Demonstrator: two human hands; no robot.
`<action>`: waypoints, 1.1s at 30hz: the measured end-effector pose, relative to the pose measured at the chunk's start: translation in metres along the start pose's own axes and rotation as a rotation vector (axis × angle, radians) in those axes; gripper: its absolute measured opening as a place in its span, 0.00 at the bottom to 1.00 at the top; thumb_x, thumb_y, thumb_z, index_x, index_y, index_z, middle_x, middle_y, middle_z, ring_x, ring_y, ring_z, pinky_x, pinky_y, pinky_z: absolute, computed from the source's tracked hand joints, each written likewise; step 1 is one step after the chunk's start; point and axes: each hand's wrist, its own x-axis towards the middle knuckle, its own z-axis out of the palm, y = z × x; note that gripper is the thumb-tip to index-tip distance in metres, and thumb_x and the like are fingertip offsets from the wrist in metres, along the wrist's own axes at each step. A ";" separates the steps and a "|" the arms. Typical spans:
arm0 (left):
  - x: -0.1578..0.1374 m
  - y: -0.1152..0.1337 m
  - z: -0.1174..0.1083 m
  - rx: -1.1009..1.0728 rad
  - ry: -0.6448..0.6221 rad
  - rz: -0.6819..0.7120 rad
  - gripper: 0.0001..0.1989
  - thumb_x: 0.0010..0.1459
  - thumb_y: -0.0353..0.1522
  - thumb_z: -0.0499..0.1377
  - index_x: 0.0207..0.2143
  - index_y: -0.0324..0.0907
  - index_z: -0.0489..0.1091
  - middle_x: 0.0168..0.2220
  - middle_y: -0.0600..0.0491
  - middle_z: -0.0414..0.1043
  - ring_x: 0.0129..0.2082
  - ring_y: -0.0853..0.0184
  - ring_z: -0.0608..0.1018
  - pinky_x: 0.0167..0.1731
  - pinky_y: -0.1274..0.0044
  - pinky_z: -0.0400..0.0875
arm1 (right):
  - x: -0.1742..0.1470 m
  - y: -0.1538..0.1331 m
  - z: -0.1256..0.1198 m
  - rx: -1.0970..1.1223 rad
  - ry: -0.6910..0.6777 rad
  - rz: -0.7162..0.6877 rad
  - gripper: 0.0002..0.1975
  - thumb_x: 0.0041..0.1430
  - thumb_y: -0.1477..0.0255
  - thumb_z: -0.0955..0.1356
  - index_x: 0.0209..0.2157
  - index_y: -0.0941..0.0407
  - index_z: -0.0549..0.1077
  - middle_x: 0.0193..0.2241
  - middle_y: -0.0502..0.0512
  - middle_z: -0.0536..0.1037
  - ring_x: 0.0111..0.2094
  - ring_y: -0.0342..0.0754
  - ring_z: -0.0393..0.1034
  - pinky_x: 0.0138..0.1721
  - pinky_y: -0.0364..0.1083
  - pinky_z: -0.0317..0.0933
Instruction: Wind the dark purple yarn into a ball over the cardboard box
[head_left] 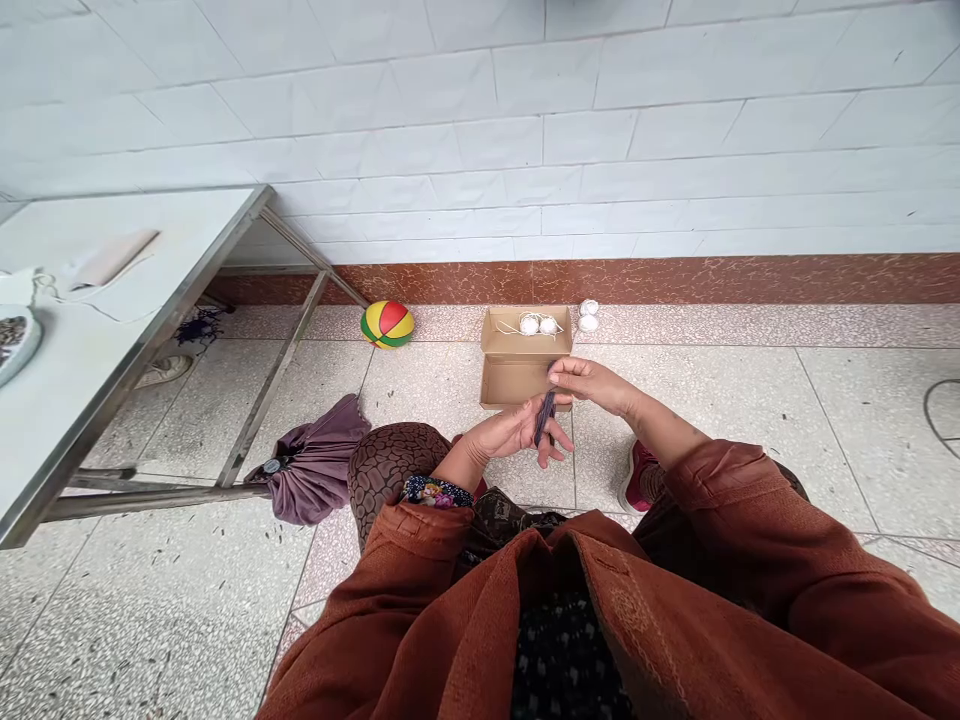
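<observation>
Dark purple-grey yarn (545, 418) lies in several turns around the fingers of my left hand (517, 430), whose fingertips are spread beyond it. My right hand (592, 383) is closed in a pinch just above and to the right, at a dark bit of the same yarn. Both hands are held in front of an open cardboard box (510, 383) on the floor and hide its lower right corner. On the box's far part rest two white yarn balls (529, 324) with a loose strand.
Two more white balls (588, 322) sit right of the box. A colourful ball (388, 324) lies by the wall. At left stands a metal-framed table (195, 215); a purple cloth or umbrella (319, 460) lies by its leg. A thin dark loop (934, 410) shows far right.
</observation>
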 end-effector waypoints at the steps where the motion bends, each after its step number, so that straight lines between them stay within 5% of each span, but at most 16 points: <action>1: 0.001 0.000 0.001 -0.026 0.013 0.027 0.40 0.62 0.59 0.50 0.69 0.48 0.56 0.46 0.38 0.80 0.27 0.62 0.82 0.49 0.57 0.71 | -0.001 0.003 0.004 0.064 -0.055 0.052 0.18 0.57 0.55 0.71 0.36 0.55 0.70 0.20 0.40 0.59 0.20 0.38 0.46 0.22 0.40 0.41; 8: 0.001 0.002 0.005 -0.132 0.067 0.130 0.43 0.64 0.59 0.47 0.72 0.46 0.46 0.44 0.39 0.80 0.30 0.58 0.83 0.48 0.58 0.72 | -0.010 0.017 0.014 0.411 -0.369 0.140 0.21 0.57 0.55 0.71 0.26 0.54 0.60 0.17 0.38 0.49 0.17 0.36 0.35 0.19 0.40 0.32; 15: 0.003 0.002 0.024 -0.219 0.325 0.315 0.37 0.64 0.56 0.51 0.67 0.45 0.60 0.30 0.52 0.77 0.29 0.64 0.79 0.55 0.59 0.69 | -0.013 0.007 0.017 0.543 -0.178 0.057 0.21 0.52 0.58 0.77 0.32 0.55 0.65 0.19 0.37 0.50 0.18 0.35 0.34 0.19 0.39 0.31; 20: 0.009 0.011 0.025 -0.263 0.695 0.543 0.28 0.67 0.50 0.52 0.64 0.53 0.64 0.45 0.51 0.77 0.50 0.63 0.77 0.59 0.66 0.65 | -0.011 0.001 0.025 0.495 -0.085 -0.044 0.23 0.55 0.54 0.76 0.29 0.54 0.62 0.18 0.38 0.51 0.18 0.36 0.38 0.20 0.40 0.34; 23: 0.011 0.011 0.008 0.019 0.794 0.502 0.29 0.64 0.49 0.54 0.65 0.55 0.62 0.56 0.49 0.70 0.59 0.58 0.71 0.61 0.63 0.64 | -0.013 -0.003 0.028 0.303 -0.039 -0.131 0.23 0.57 0.50 0.73 0.29 0.54 0.64 0.19 0.40 0.55 0.19 0.38 0.43 0.21 0.41 0.38; 27: 0.006 0.006 -0.014 0.816 0.934 0.227 0.32 0.50 0.39 0.68 0.59 0.46 0.71 0.56 0.44 0.65 0.61 0.49 0.66 0.64 0.55 0.58 | -0.015 -0.006 0.023 0.170 0.058 -0.214 0.22 0.59 0.49 0.71 0.32 0.53 0.66 0.22 0.43 0.60 0.21 0.39 0.48 0.22 0.41 0.41; 29: 0.003 0.006 -0.016 1.116 0.929 0.181 0.25 0.49 0.35 0.70 0.51 0.43 0.76 0.57 0.42 0.63 0.61 0.47 0.64 0.64 0.53 0.55 | -0.013 -0.005 0.019 0.200 0.147 -0.213 0.22 0.59 0.48 0.71 0.33 0.53 0.66 0.22 0.43 0.61 0.20 0.39 0.47 0.22 0.42 0.41; 31: 0.001 0.008 -0.011 1.198 0.860 0.222 0.14 0.52 0.35 0.69 0.42 0.43 0.80 0.58 0.42 0.63 0.61 0.48 0.64 0.65 0.53 0.54 | -0.009 -0.003 0.015 0.233 0.239 -0.188 0.23 0.59 0.48 0.70 0.33 0.52 0.65 0.22 0.42 0.59 0.19 0.39 0.44 0.22 0.42 0.39; 33: 0.001 0.011 -0.003 1.048 0.748 0.312 0.08 0.55 0.37 0.68 0.36 0.44 0.80 0.58 0.45 0.65 0.61 0.51 0.66 0.65 0.55 0.55 | -0.007 0.000 0.014 0.245 0.286 -0.158 0.23 0.59 0.48 0.70 0.32 0.52 0.63 0.21 0.41 0.57 0.19 0.39 0.43 0.21 0.42 0.38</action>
